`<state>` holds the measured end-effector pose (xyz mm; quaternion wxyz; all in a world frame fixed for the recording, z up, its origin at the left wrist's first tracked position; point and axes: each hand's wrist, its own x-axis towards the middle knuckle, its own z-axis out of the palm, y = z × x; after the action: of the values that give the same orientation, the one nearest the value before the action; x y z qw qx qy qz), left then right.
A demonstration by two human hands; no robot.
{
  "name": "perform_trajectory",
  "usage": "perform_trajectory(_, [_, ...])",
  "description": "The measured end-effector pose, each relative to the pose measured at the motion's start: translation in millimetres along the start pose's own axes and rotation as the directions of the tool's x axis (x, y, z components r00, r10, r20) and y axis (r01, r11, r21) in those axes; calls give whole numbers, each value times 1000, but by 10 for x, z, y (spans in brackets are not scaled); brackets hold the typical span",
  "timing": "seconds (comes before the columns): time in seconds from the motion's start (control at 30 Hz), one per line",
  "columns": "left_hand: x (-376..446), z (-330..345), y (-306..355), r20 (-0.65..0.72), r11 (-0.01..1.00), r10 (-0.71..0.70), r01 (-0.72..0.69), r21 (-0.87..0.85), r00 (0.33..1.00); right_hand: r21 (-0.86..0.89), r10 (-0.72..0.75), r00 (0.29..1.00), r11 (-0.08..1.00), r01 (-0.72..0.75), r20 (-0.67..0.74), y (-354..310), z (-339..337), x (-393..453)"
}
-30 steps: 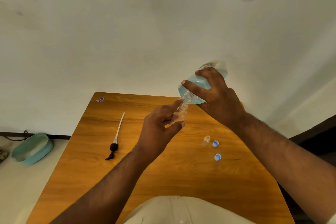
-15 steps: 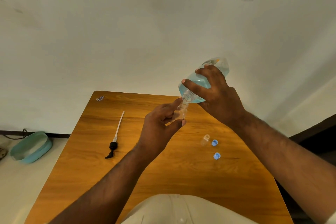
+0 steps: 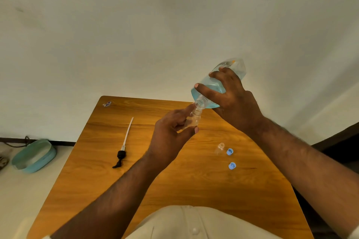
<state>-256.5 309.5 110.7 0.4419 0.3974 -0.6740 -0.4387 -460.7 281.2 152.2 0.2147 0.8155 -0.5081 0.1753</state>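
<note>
Glossy wood-grain worktop (image 3: 194, 180) lies below. Above it, the left grip (image 3: 171, 134) pinches a small clear vial (image 3: 192, 120) between thumb and fingers. Its mouth meets the ribbed neck of a tilted clear bottle (image 3: 212, 81) of blue liquid, clasped by the right grip (image 3: 235, 101).

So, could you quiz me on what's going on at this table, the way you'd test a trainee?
1. True or false: the right hand holds the big bottle tilted, mouth down, over the small bottle held by the left hand.
2. How many blue caps lie on the table? A one, B two, C four.
3. Fill in: the black pump lies to the ___ of the left hand.
Key: 1 true; 2 B; 3 left.
</note>
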Motion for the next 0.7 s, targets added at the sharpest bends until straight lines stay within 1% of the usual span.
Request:
perform_trajectory(0.23, [27, 14, -4, 1, 1000, -9, 9, -12, 1000, -25, -11, 1000, 1000, 11, 2, 30, -11, 14])
perform_trajectory(0.6, [46, 30, -20, 12, 992, -73, 74, -100, 997, -38, -19, 1000, 999, 19, 3, 33, -31, 14])
perform_trajectory(0.7, [52, 19, -22, 20, 994, -66, 67, -89, 998, -42, -16, 1000, 999, 16, 8, 34, -38, 25])
